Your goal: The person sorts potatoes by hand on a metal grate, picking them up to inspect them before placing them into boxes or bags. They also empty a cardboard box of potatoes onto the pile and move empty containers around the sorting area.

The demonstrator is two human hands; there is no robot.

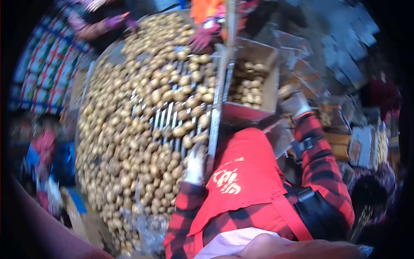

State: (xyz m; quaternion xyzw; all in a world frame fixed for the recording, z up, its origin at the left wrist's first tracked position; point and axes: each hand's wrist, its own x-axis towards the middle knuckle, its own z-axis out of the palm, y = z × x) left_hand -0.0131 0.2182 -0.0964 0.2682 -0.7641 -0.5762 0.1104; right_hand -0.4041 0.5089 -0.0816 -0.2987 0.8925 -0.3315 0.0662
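Observation:
Potatoes cover a large slatted sorting table on my left. My left hand, in a white glove, reaches over the table's near edge, its blurred fingertips close to the potatoes there. On the other side, my right hand, also gloved, is closed around a potato just right of a cardboard box. More potatoes lie inside that box. A metal rail runs between the table and the box.
Across the table are a co-worker's pink-gloved hand and another person's arm. Stacked printed packs stand at left. Clear plastic lies by the near table end. Boxes and another person are at right.

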